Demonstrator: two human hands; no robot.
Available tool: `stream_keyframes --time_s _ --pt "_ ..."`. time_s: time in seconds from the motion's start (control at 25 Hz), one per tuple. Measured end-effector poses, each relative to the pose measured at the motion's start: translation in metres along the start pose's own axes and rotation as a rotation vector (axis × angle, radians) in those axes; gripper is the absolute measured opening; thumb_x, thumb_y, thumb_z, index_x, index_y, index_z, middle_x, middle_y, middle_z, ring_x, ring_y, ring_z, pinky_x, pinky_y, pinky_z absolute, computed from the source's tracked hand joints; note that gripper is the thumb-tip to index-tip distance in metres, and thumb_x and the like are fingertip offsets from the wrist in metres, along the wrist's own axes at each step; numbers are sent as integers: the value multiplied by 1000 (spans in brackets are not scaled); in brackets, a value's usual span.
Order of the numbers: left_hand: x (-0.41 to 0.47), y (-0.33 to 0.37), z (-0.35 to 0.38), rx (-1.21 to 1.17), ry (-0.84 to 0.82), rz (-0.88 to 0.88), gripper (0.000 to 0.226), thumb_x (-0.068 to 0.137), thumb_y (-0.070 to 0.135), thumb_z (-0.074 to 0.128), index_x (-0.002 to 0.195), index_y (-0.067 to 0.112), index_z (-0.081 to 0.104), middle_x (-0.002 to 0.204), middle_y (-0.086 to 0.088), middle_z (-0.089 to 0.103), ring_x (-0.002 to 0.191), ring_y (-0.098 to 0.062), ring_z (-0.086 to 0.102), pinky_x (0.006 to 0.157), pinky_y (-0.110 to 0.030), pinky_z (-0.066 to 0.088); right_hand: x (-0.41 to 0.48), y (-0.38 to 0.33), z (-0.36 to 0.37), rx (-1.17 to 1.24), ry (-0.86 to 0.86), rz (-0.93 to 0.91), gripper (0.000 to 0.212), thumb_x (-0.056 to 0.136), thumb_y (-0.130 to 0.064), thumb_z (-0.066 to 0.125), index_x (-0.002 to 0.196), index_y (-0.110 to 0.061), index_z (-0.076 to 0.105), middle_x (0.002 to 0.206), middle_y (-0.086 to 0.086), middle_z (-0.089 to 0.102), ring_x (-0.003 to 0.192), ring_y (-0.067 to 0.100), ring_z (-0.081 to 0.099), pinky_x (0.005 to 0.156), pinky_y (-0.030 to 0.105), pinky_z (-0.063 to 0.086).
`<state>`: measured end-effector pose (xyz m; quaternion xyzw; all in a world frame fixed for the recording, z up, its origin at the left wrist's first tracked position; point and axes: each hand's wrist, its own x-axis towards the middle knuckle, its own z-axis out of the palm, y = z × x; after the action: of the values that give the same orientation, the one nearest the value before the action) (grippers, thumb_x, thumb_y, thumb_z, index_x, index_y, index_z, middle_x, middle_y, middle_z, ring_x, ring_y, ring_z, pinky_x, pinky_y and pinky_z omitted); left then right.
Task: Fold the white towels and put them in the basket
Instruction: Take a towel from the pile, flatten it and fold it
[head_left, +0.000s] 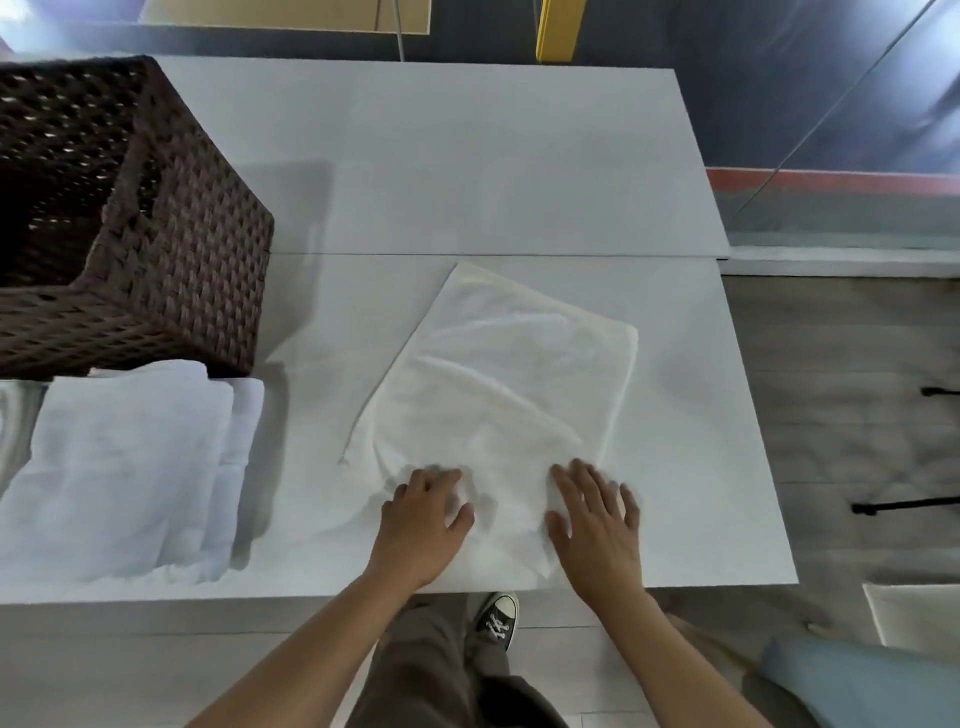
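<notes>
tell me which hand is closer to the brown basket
Left. The left hand rests on the towel on the side toward the basket; the right hand lies flat on it farther right.

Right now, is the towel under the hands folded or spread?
Partly folded: a layer's edge crosses the towel under the left hand and right hand.

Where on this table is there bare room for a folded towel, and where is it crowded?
Widest: the far table half, right of the basket. Also a strip between pile and towel, and a narrower one from towel to right edge. Crowded: the left, with basket and pile, and the near middle, where left hand and right hand rest on the towel.
</notes>
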<state>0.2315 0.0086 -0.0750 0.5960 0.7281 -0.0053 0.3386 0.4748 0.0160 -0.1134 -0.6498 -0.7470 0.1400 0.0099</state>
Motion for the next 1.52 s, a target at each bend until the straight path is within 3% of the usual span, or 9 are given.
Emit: stream_keyframes --time_s 0.2,0.36,0.6,0.8,0.96,1.12,1.2,1.36,1.52 --pt "3 -31 -23 33 324 -229 42 88 26 68 127 17 53 123 -14 52 106 -38 54 84 -46 50 27 20 -28 22 -79 315 59 93 -29 60 148 -26 39 145 4 48 133 27 46 109 45 34" --pt "8 -34 -7 -138 238 -309 49 88 32 69 127 13 47 117 -14 59 108 -37 57 89 -45 47 2 16 -33 122 -117 599 41 94 -45 50 122 -16 48 114 6 53 104 27 55 91 42 45" --pt "19 -21 -13 -627 196 -548 40 70 41 76 95 10 65 97 -13 67 81 -30 65 73 -39 54 -11 16 -30 521 -111 596 9 102 -29 50 98 -21 51 93 0 61 79 21 62 78 42 52" --pt "2 -8 -27 -923 209 -508 13 90 6 67 98 3 57 97 -19 67 75 -31 71 77 -46 61 -21 11 -44 683 -28 581 7 105 -29 46 110 -34 46 74 -1 67 62 18 68 64 41 58" --pt "-29 -6 -44 -895 328 -451 32 89 3 64 113 17 50 91 -13 63 67 -29 71 76 -49 61 -34 9 -68 800 9 508 36 103 -22 51 121 -50 38 64 10 60 56 23 63 51 27 50" --pt "-69 -8 -62 -807 308 -296 46 89 3 62 111 42 57 79 -17 62 67 -30 70 60 -21 58 -42 11 -89 950 -42 452 31 99 -5 57 88 -30 70 57 8 52 49 18 53 51 27 50" --pt "-81 -12 -68 -749 304 -284 29 90 4 61 96 31 68 75 -9 68 62 -22 70 70 -32 59 -38 16 -101 1099 -26 496 33 94 3 58 76 -18 76 61 8 54 55 18 52 55 29 55" --pt "-81 -18 -85 -844 322 -292 22 86 -2 65 88 18 73 73 -9 71 64 -25 70 84 -49 56 -23 25 -127 1376 -93 504 30 95 6 50 90 -4 77 84 22 70 67 32 66 70 39 51" --pt "-64 -12 -97 -759 252 -147 39 79 -2 74 99 32 68 86 4 73 80 -16 70 74 -25 55 -1 18 -135 1289 -92 455 12 94 -3 66 103 -10 73 88 13 78 71 26 70 74 38 50"
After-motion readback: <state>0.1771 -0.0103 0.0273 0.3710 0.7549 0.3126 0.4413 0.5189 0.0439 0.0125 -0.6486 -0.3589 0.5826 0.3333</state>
